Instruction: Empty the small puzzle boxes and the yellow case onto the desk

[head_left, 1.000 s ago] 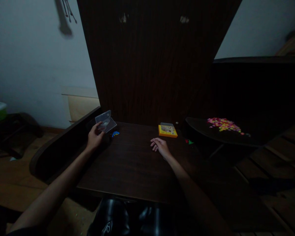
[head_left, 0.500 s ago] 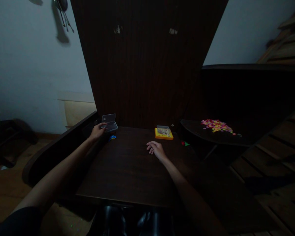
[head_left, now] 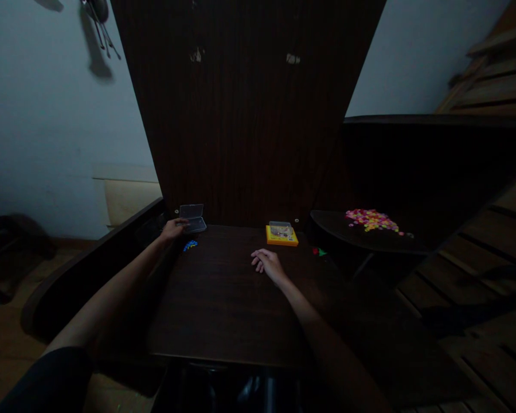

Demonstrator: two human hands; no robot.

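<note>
My left hand (head_left: pixel 172 229) is at the left side of a clear plastic box (head_left: pixel 196 224), its fingers closed on the near left edge. The box's hinged lid (head_left: pixel 191 211) stands raised. Just in front of the box lies a small cluster of blue pieces (head_left: pixel 190 245), with a little yellow among them. My right hand (head_left: pixel 267 263) rests over the middle of the dark wooden surface (head_left: pixel 223 310), fingers loosely apart and holding nothing visible. Beyond it sits a yellow box (head_left: pixel 275 240) with a clear case (head_left: pixel 280 230) on top.
Red and green pieces (head_left: pixel 319 252) lie right of the yellow box. A heap of pink, yellow and orange pieces (head_left: pixel 372 220) sits on a curved dark shelf (head_left: pixel 339 232). A tall dark panel (head_left: pixel 245 126) rises behind; a raised wooden side (head_left: pixel 90 258) borders the left.
The view has shifted slightly, so most things appear further left. My left hand and the clear box have moved a little right relative to the blue pieces. My right hand has hardly moved.
</note>
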